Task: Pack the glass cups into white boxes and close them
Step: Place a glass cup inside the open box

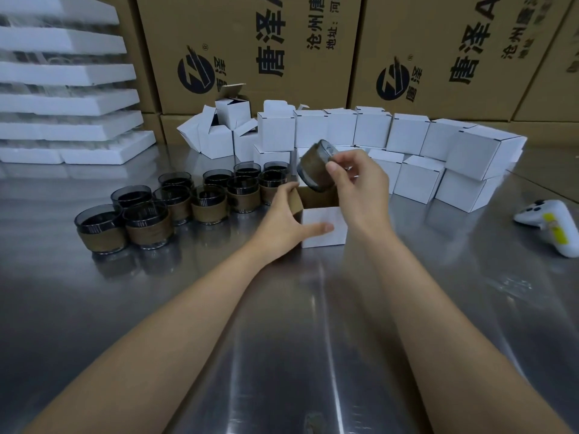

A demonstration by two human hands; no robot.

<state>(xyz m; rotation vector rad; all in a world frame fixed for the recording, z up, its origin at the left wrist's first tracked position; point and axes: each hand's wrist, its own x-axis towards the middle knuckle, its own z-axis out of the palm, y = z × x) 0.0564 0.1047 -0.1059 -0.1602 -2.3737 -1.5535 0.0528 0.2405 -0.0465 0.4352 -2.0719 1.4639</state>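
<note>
An open white box point(324, 227) with a brown inside stands on the steel table in the middle. My left hand point(286, 220) grips its left side, thumb across the front face. Just above the opening, my right hand point(357, 186) holds a smoky glass cup point(313, 166) with a brown sleeve, tilted on its side. Several more glass cups point(175, 202) with brown sleeves stand upright in a cluster to the left of the box.
Closed white boxes point(413, 158) are stacked in a row behind and to the right; a few open ones point(219, 133) lie at the back left. A white controller point(551, 223) lies at the right edge. Foam trays point(69, 98) are piled at left, brown cartons point(250, 51) behind.
</note>
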